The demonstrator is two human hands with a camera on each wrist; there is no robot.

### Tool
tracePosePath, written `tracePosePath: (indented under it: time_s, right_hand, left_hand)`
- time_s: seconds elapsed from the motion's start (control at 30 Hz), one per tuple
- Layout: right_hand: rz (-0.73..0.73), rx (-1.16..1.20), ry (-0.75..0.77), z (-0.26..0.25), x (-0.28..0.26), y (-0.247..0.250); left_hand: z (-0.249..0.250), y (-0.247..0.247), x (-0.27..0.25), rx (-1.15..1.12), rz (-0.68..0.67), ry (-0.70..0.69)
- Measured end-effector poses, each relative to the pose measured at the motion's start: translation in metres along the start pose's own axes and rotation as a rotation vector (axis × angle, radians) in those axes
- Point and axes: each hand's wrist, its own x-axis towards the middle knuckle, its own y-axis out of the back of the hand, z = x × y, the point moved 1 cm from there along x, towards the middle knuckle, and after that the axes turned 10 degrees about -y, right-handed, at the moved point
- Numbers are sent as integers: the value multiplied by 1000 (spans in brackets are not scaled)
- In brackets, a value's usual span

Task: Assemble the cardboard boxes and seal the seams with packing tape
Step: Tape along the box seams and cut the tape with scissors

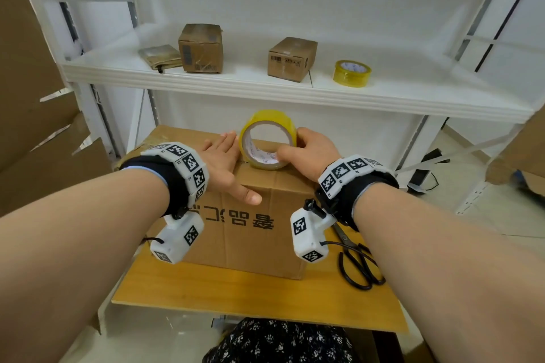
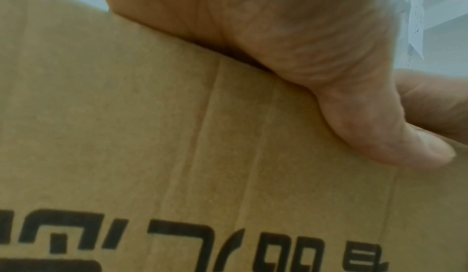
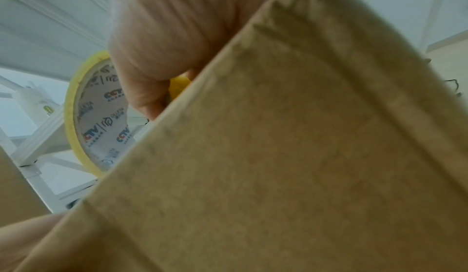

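Your left hand (image 1: pixel 221 160) lies flat, fingers straight and together, on top of the brown cardboard box with dark printed characters (image 1: pixel 241 233), the thumb hooked over its near top edge. Your right hand (image 1: pixel 312 153) grips the yellow roll of packing tape with a white printed core (image 1: pixel 267 138), thumb curled inside the core and fingers wrapped over the outer rim; the roll stands on edge on the box's top, just beside your left fingertips. The box sits on a small wooden table (image 1: pixel 250 295), with black-handled scissors (image 1: pixel 358 262) lying to its right (partly under your right wrist). On the white shelf (image 1: pixel 265 91) behind stand two small taped cardboard boxes (image 1: pixel 200 48) (image 1: pixel 292 59), a flattened brown packet (image 1: pixel 160 56) and a second yellow tape roll (image 1: pixel 351 73), well apart from your hands.
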Motion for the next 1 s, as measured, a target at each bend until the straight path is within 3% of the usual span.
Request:
tracePosePath:
  time_s: [0.43,0.7,0.87,1.0]
  right_hand:
    - [65,35,-26,0,-4,2]
    - [32,14,-4,4,-8,3]
    - [22,-105,23,0,-8,-3]
    - [47,-66,29,3,-8,-1]
  left_hand:
    - [21,14,-4,72,-56,83]
    - [31,6,9,56,-15,-49]
    - [24,0,10,40,28,-42]
    - [24,-1,11,41,16,-22]
